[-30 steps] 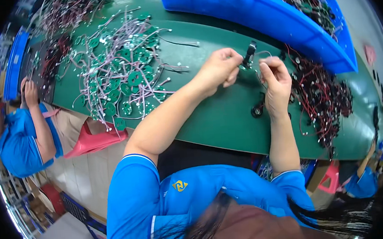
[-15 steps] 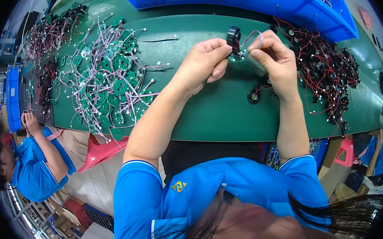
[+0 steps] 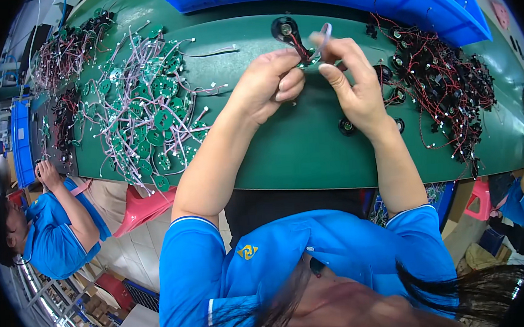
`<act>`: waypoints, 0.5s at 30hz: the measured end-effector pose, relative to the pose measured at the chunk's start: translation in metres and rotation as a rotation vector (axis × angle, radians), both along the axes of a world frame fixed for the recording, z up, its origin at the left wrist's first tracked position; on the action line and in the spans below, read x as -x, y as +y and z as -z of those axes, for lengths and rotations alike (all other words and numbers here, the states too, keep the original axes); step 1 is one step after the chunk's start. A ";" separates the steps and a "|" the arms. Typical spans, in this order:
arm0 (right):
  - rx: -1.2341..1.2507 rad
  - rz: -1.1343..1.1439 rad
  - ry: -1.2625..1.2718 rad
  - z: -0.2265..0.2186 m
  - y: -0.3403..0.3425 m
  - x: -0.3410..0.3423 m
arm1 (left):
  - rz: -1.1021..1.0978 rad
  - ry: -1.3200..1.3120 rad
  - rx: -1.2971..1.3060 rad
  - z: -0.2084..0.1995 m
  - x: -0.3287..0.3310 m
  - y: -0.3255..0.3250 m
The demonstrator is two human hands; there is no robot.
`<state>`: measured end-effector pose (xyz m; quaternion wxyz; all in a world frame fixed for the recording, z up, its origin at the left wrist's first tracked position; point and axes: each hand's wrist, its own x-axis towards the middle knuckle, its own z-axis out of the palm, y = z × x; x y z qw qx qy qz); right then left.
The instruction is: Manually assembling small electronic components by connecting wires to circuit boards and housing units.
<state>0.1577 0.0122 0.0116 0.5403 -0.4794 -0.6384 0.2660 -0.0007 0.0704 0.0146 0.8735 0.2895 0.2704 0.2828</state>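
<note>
Lying on the left part of the table [image 3: 311, 169], a heap of green circuit boards with pale cables [image 3: 155, 119] spreads from the near edge back toward the far side. To its right, the left forearm rises from the near edge and slants inward, elbow bent, to a hand raised above the table. The left hand [image 3: 272, 85] is turned knuckles outward, its lower fingers curled toward the palm; thumb and index finger are pressed together, pinching a small green board [image 3: 312, 61] at its left side. This board is located between the two hands, over the middle of the table, with a round black part [image 3: 285, 30] standing above the left fingertips and red wires [image 3: 300, 48] running down from it. The right forearm stands nearly upright, leaning slightly left, and the right hand [image 3: 356, 76] is bent toward the board, thumb held apart from the arched fingers. A light cable [image 3: 326, 32] loops up beside the right index fingertip; blur prevents telling whether it is gripped. Below the right hand, a loose round black part [image 3: 346, 126] rests on the table. Near the right end lies a heap of black parts with red wires [image 3: 445, 90]; a blue bin [image 3: 348, 5] stands along the far edge.
</note>
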 end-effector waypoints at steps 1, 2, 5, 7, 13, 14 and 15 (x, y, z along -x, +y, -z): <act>0.048 0.044 0.134 0.001 -0.004 0.006 | -0.011 -0.058 0.037 0.004 0.000 0.000; 0.097 0.088 0.268 0.002 -0.008 0.012 | -0.021 -0.117 0.074 0.007 0.001 0.000; 0.225 0.096 0.436 0.000 -0.009 0.013 | -0.030 -0.199 0.119 0.006 -0.001 0.000; 0.388 0.025 0.500 -0.003 -0.009 0.009 | -0.026 -0.250 0.137 0.003 -0.003 -0.001; 0.440 0.057 0.681 0.006 -0.013 0.021 | -0.070 -0.252 0.226 0.011 -0.008 -0.011; 0.438 0.058 0.681 0.006 -0.013 0.021 | -0.062 -0.248 0.223 0.011 -0.009 -0.014; 0.418 0.072 0.663 0.006 -0.013 0.022 | -0.054 -0.245 0.220 0.011 -0.011 -0.015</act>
